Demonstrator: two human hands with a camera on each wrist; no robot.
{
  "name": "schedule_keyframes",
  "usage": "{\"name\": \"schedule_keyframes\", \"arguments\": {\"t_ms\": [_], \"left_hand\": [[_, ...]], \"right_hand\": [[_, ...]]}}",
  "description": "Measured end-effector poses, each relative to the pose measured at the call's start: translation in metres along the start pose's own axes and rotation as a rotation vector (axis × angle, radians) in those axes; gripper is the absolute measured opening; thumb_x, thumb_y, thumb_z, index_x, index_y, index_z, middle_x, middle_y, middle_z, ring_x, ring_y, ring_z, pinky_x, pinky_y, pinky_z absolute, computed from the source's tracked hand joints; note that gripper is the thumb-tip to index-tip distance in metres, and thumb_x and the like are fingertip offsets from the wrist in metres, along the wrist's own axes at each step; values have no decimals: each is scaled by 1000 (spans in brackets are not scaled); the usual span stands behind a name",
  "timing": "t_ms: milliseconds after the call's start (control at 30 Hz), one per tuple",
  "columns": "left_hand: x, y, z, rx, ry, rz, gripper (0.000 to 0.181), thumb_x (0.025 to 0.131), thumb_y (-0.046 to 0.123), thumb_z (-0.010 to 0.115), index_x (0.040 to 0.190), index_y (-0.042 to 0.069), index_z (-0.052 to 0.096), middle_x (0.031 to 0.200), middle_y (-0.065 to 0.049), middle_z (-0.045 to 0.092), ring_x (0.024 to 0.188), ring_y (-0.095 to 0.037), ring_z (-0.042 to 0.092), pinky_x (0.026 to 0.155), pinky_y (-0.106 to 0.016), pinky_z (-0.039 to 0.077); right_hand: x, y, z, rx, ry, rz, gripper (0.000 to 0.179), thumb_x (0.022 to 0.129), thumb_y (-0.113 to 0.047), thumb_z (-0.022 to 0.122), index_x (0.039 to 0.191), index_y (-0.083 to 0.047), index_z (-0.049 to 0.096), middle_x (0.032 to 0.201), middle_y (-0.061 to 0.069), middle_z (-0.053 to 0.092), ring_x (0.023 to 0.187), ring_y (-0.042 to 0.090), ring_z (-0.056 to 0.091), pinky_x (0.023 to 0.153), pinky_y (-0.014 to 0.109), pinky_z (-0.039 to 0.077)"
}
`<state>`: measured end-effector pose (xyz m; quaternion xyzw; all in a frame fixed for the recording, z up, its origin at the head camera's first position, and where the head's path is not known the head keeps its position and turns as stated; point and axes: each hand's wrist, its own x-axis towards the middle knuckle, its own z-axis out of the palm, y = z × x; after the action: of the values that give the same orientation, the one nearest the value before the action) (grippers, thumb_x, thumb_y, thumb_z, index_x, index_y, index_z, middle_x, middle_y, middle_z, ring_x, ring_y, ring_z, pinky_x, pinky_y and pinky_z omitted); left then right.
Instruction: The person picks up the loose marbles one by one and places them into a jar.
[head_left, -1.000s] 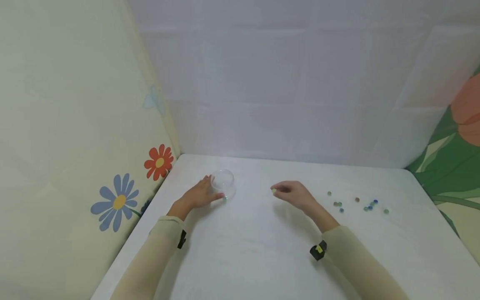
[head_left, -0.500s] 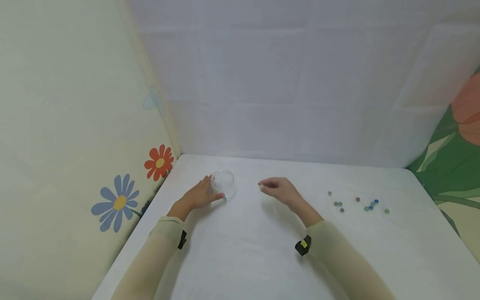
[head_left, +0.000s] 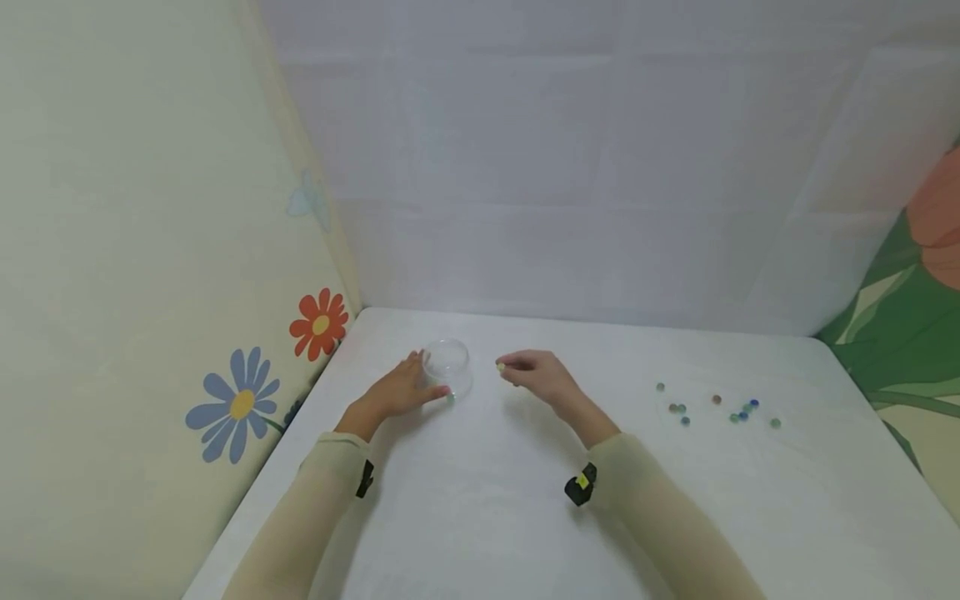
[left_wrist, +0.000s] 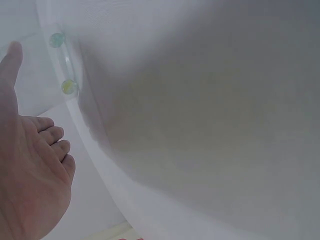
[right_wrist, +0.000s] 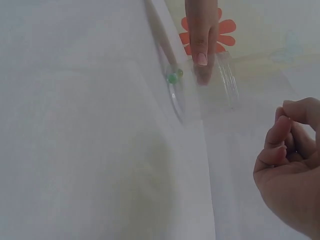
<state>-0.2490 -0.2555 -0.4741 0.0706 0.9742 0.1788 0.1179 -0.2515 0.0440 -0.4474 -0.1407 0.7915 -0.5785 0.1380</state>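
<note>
A clear jar (head_left: 449,365) stands toward the table's far left side. My left hand (head_left: 397,390) holds it from the left, with the thumb along the near side and the fingers around the far side. Inside, at its bottom, lie a green marble (left_wrist: 57,40) and a yellowish marble (left_wrist: 69,86). To the right of the jar and apart from it, my right hand (head_left: 542,375) is raised over the table. It pinches a small pale yellow marble (head_left: 501,367) between thumb and fingertips; in the right wrist view the fingers hide that marble.
Several loose marbles (head_left: 716,400), green, blue and reddish, lie scattered on the right of the white table (head_left: 480,517). A white cloth backdrop (head_left: 585,167) rises behind the table. A flower-printed panel (head_left: 150,250) stands along the left side.
My right hand has moved left with the pinched marble, coming closer to the jar. The left hand and the jar have stayed in place.
</note>
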Motion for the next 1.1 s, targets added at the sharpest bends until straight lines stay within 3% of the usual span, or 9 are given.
{"name": "schedule_keyframes", "arguments": {"t_ms": [200, 500, 1100], "left_hand": [[2, 0, 0, -4, 0, -2, 112, 91, 72, 56, 161, -3, 11, 167, -26, 9, 154, -42, 10, 124, -58, 15], [8, -1, 3, 19, 10, 5, 110, 92, 71, 55, 160, -4, 11, 166, -28, 9, 154, -43, 10, 123, -58, 15], [8, -5, 9, -27, 19, -4, 110, 93, 68, 57, 160, -4, 9, 166, -28, 6, 154, -44, 9, 122, -62, 17]], "right_hand": [[9, -1, 9, 72, -4, 11, 28, 96, -20, 71, 123, -11, 72, 111, 3, 72, 110, 34, 64, 101, 55, 49], [23, -3, 20, 97, 4, -8, 30, 97, -23, 70, 125, -10, 72, 104, 3, 70, 91, 16, 61, 99, 56, 50], [43, -12, 59, 188, 39, 28, 24, 95, -19, 71, 118, -10, 74, 101, 1, 72, 84, 13, 61, 99, 54, 49]]}}
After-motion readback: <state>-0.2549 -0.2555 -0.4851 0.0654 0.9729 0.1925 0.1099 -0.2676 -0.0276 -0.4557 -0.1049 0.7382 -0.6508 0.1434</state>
